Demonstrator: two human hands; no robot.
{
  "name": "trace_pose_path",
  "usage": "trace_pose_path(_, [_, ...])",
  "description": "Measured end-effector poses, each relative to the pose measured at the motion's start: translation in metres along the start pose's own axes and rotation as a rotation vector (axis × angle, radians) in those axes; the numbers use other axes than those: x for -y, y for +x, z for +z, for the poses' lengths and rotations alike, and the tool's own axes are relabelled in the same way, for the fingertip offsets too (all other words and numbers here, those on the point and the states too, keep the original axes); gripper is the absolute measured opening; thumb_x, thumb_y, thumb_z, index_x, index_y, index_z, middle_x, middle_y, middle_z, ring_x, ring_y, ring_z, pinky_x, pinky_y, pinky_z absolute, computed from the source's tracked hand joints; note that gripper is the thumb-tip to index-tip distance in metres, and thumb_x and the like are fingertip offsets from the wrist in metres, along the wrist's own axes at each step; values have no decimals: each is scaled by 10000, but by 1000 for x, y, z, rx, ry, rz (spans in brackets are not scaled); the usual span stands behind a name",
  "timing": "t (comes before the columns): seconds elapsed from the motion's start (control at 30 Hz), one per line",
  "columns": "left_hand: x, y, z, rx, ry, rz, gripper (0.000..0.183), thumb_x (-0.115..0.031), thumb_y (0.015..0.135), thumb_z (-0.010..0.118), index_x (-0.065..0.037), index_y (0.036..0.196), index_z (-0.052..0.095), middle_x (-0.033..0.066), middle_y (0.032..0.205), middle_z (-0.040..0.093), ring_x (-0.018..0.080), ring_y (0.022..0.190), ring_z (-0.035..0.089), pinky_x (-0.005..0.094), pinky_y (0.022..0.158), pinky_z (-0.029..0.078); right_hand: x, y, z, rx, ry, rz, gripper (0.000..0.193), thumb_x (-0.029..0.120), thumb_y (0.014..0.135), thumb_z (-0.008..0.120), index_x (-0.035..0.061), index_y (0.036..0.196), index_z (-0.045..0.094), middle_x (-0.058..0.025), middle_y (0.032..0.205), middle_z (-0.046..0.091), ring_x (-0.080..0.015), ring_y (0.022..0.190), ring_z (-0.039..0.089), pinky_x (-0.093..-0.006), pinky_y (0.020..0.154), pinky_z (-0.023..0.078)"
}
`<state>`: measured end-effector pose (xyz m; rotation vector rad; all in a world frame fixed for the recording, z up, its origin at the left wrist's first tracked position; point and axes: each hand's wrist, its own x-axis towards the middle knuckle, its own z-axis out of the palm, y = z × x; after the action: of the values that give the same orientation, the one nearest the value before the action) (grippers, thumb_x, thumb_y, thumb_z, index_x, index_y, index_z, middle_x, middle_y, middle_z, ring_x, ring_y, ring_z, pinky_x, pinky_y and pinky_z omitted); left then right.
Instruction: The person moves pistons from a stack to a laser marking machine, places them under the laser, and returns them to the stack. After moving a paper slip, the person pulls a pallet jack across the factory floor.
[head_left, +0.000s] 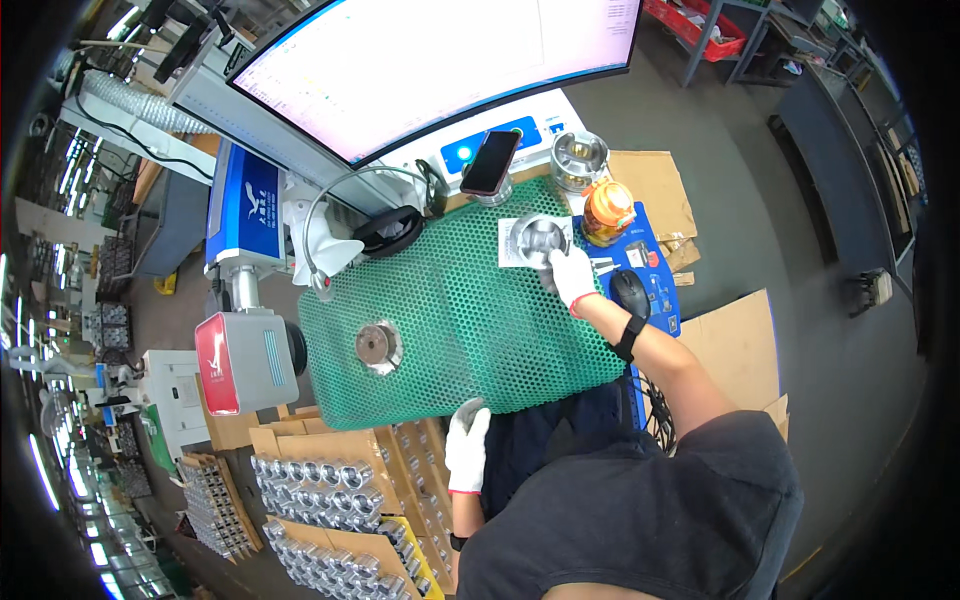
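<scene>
In a white glove, my right hand [571, 276] grips the lower edge of a shiny metal piston [541, 240]. The piston rests over a white printed sheet [508, 257] on the green perforated mat [470, 320]. My left hand [467, 450], also gloved, lies at the mat's near edge with its grey fingertips stretched out and nothing visible in it. Farther left on the mat sits a round metal fixture [374, 344] with a small central hole.
Behind the mat are a monitor [450, 70], a phone [491, 163], another piston [579, 160] and an orange-lidded jar [608, 212]. A mouse [630, 293] lies at right. A red-and-grey machine head [245, 362] overhangs the left; racked pistons [320, 500] stand below.
</scene>
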<state>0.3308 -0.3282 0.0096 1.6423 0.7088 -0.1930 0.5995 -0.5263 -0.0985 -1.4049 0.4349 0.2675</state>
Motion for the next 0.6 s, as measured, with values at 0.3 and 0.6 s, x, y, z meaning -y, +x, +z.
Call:
trace_pose_path(0.3, [-18, 57, 8, -44, 1209, 406, 895, -596, 759, 686, -82, 1444, 425, 242, 1497, 330, 455, 1323, 342, 575, 1096, 281, 2, 6, 95, 253, -532, -210, 333, 258, 856, 568, -43, 973, 651, -214, 815, 673, -366, 791, 661, -432, 735, 528])
trace_pose_path(0.6, [30, 108, -11, 28, 1222, 230, 1083, -739, 724, 627, -117, 1539, 277, 272, 1587, 145, 530, 1441, 101, 639, 1156, 35, 34, -26, 97, 834, 548, 710, 250, 282, 942, 486, 93, 790, 548, -12, 523, 437, -147, 401, 395, -302, 397, 354])
